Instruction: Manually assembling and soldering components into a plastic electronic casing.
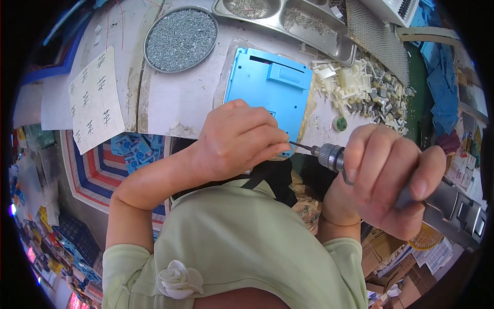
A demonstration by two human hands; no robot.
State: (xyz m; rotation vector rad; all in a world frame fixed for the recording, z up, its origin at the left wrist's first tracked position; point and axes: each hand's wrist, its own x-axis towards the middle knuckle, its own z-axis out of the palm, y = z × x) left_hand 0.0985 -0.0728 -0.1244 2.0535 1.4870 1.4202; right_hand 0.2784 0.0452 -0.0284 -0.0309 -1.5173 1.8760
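Observation:
My right hand (388,177) is wrapped round a grey electric screwdriver (329,156). Its thin bit points left, with the tip close to the fingertips of my left hand (242,138). Those left fingers are curled and pinched together at the near right corner of a light-blue plastic housing (252,77). Whatever they may pinch is hidden or too small to make out. The housing lies on the table, with a raised rectangular block and a dark slot near its far edge; my left hand covers much of its near part.
A round pan (181,40) of small metal screws stands beyond the housing to the left. Past it is a metal compartment tray (288,23) with small parts. White plastic pieces (342,80) are heaped on the right. A handwritten paper sheet (98,100) lies left.

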